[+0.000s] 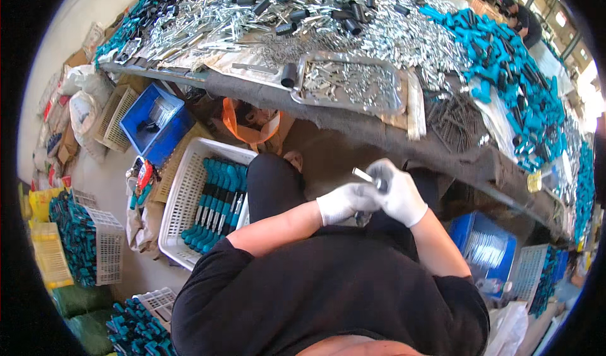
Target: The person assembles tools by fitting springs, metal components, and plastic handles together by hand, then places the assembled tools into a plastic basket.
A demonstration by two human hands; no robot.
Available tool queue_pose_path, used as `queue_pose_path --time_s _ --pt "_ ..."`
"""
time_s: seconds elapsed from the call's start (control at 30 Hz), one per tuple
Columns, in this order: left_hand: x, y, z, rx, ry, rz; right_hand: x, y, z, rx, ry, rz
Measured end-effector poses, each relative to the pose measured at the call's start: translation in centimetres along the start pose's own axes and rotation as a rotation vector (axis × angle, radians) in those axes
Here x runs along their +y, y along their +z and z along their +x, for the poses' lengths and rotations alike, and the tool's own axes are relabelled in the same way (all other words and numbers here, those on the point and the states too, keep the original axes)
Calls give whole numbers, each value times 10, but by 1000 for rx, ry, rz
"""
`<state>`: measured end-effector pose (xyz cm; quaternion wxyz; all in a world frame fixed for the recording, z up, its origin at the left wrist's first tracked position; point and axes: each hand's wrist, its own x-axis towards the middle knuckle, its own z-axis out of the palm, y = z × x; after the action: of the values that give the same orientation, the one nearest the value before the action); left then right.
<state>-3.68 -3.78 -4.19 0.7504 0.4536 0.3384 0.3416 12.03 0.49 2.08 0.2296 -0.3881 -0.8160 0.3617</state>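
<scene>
Both my hands wear white gloves and meet above my lap. My right hand (403,195) is closed round a short shiny metal rod with a dark part (364,175), its bright end sticking out toward the left. My left hand (346,203) is pressed up against the right one, fingers curled in and slightly blurred; what they grip is hidden. Beyond them on the bench lies a metal tray (394,108) of small silvery parts. To my left, a white basket (172,223) holds a row of teal-and-black handled tools (214,198) with metal shafts.
The cloth-edged bench (353,127) curves round ahead, heaped with metal parts, black sleeves (356,12) and teal handles (514,72). Blue crates (142,119) and an orange bag (243,134) stand below. More teal parts fill baskets (108,249) at left. Another person (529,24) is far right.
</scene>
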Motion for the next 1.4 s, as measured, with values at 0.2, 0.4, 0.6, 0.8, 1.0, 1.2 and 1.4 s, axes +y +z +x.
queue_pose_path --time_s 0.2,0.4,0.6,0.8,1.0,1.2,1.4 --pt "-1 40 -24 132 117 -146 0 9 -23 125 15 968" --pt "10 46 -44 433 161 40 1 -20 -55 218 -11 653" --pt "35 45 -49 478 300 2 11 -49 -84 -29 239 515" --pt "60 60 -41 418 343 43 3 -31 -95 -220 201 314" --pt "57 33 -28 504 408 -673 11 -20 -94 -245 269 508" --pt "43 20 -23 418 483 -643 17 -11 -93 -234 262 467" --pt "27 16 -11 439 478 -662 27 -11 -90 -127 194 362"
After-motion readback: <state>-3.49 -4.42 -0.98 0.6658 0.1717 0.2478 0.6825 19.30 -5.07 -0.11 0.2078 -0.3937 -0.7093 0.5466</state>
